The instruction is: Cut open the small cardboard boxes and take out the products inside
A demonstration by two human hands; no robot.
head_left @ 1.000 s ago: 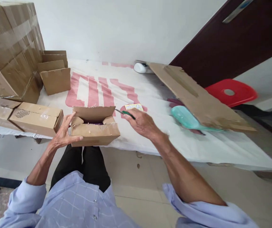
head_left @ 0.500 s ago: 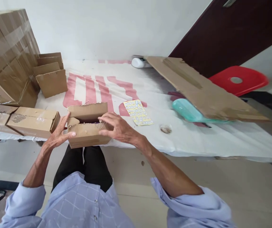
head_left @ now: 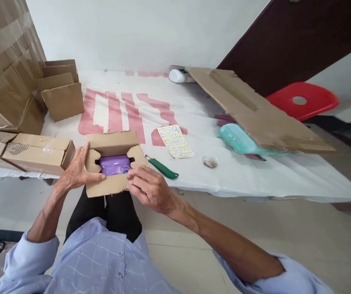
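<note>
A cardboard box (head_left: 110, 141) stands at the table's front edge with its flaps folded outward. Inside it lies a purple package (head_left: 115, 165) with a clear, shiny patch at its right end. My left hand (head_left: 81, 169) grips the box's left side, its thumb over the near left corner. At the near right corner, my right hand (head_left: 150, 188) has its fingers curled, pinching the edge of the near flap. A green-handled knife (head_left: 163, 168) lies just right of the box. Beyond it is a yellow sheet of small stickers (head_left: 176, 141).
Closed boxes (head_left: 39, 152) line the table's left front, below a tall taped stack (head_left: 8, 61). Open cartons (head_left: 62, 100) stand behind. To the right are a small clear packet (head_left: 210, 162), a teal object (head_left: 239, 138), a large cardboard sheet (head_left: 264, 116) and a red stool (head_left: 304, 98).
The box's flaps have opened outward, and the purple package now shows clearly. My right hand has moved down to the near flap, and the green knife has come into sight.
</note>
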